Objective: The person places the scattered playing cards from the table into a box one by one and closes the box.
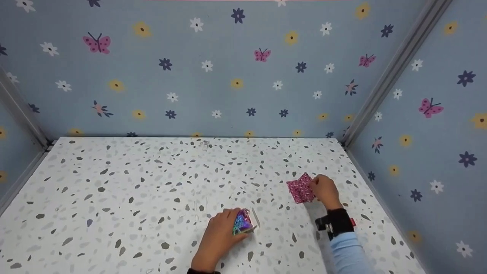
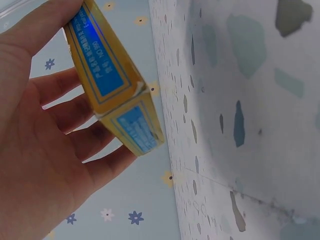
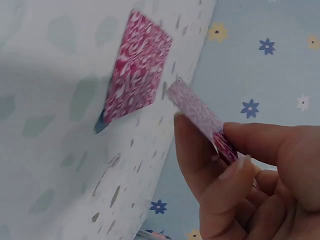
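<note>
My left hand (image 1: 220, 231) holds a small card box (image 1: 243, 222) just above the near middle of the table. Its upward face looks shiny purple and teal, and a pale flap stands out at its right end. In the left wrist view the box (image 2: 102, 65) shows yellow sides with blue printed panels, thumb on one side and fingers behind. Farther right, my right hand (image 1: 326, 191) pinches a pink patterned card (image 3: 197, 107) between thumb and fingers. Another pink patterned card (image 1: 299, 193) lies on the table under it, (image 3: 140, 65) apart from the held one in the right wrist view.
The white speckled table (image 1: 144, 182) reaches back to a blue flowered wall (image 1: 213, 83). A second flowered wall (image 1: 430, 152) runs along the right side, with a grey metal post (image 1: 392, 72) at the corner.
</note>
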Available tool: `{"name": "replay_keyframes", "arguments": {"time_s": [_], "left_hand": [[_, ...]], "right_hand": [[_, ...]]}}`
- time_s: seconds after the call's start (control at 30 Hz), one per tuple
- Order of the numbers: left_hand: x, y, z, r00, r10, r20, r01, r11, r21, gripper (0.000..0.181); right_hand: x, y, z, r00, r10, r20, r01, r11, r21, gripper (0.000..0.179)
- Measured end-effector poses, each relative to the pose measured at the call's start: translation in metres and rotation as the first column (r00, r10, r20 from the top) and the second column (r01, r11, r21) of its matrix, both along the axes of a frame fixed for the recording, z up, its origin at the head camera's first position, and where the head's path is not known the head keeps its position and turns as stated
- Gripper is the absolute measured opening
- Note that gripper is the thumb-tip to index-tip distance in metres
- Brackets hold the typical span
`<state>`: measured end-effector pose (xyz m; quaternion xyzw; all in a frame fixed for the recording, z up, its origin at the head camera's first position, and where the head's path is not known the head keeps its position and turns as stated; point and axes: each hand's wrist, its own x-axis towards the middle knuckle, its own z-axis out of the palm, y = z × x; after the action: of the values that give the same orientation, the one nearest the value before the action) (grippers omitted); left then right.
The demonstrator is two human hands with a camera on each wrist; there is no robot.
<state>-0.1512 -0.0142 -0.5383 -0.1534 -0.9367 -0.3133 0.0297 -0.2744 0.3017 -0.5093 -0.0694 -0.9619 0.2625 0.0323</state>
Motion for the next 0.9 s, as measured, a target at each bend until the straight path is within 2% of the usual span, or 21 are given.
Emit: {"name": "replay_keyframes", "arguments": {"time_s": [0.2, 0.4, 0.5, 0.63, 0.73, 0.9], "left_hand": [[-0.001, 0.0, 0.001, 1.0, 0.0, 0.012, 0.0, 1.0, 0.003, 0.07], [0.0, 0.001, 0.001, 1.0, 0.008, -0.006, -0.008, 1.0, -0.021, 0.069], [0.001, 0.002, 0.001, 1.0, 0.012, -0.023, -0.013, 1.0, -0.025, 0.069], [0.001, 0.001, 0.0, 1.0, 0.012, -0.021, -0.013, 1.0, -0.024, 0.07], [0.001, 0.001, 0.0, 1.0, 0.01, -0.021, -0.011, 1.0, -0.025, 0.071], [0.001, 0.002, 0.0, 1.0, 0.01, -0.016, -0.01, 1.0, -0.02, 0.07]], "right_hand": [[0.007, -0.027, 0.01, 0.992, 0.115, 0.059, -0.107, 0.987, -0.116, 0.013], [0.02, -0.052, 0.022, 0.983, 0.179, 0.046, -0.166, 0.966, -0.198, 0.013], [0.027, -0.063, 0.027, 0.975, 0.222, 0.018, -0.213, 0.954, -0.209, 0.012], [0.038, -0.075, 0.035, 0.959, 0.284, -0.025, -0.284, 0.946, -0.157, 0.01], [0.044, -0.081, 0.039, 0.934, 0.356, -0.037, -0.357, 0.923, -0.142, 0.015], [0.051, -0.085, 0.042, 0.875, 0.482, -0.053, -0.484, 0.861, -0.156, 0.025]]}}
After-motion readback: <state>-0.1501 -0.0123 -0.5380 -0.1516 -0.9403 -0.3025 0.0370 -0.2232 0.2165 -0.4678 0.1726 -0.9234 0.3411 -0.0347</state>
